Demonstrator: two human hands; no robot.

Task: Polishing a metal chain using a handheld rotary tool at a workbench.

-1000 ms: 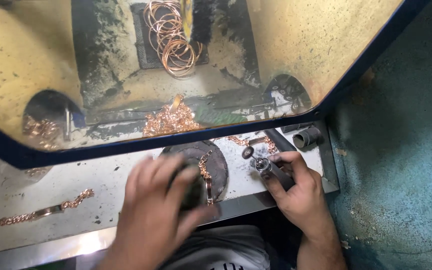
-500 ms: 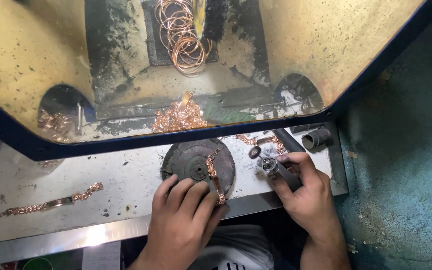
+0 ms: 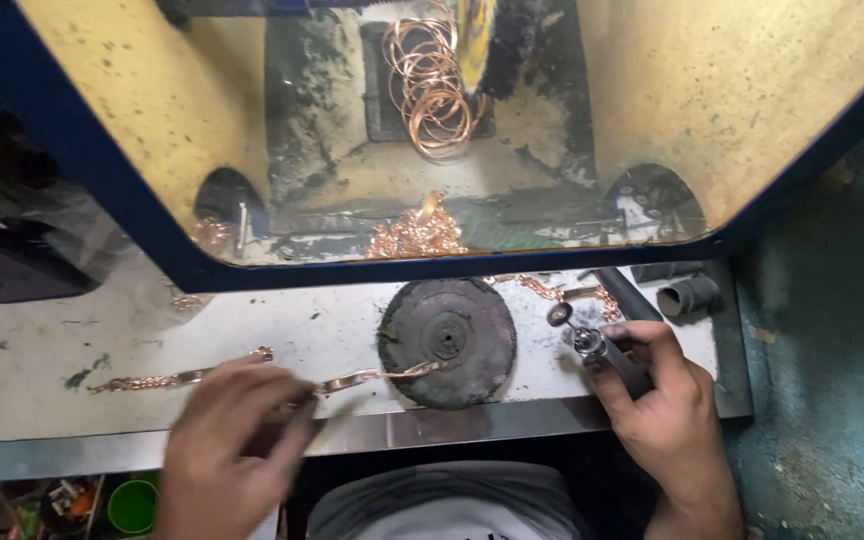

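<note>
Copper-pink chain (image 3: 372,377), black round pad (image 3: 447,342), speckled yellow enclosure wall (image 3: 752,110), blue frame (image 3: 102,170).

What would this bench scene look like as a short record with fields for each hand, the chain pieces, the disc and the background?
left hand: blurred, fingers over a copper-coloured chain piece; grip unclear
right hand: wrapped round a rotary handpiece, small wheel tip pointing up-left
dark round disc: flat on the white bench, one chain end resting on it
second chain: lying on the bench to the left
background: yellowed shield, wire coils and a chain heap behind it
</note>
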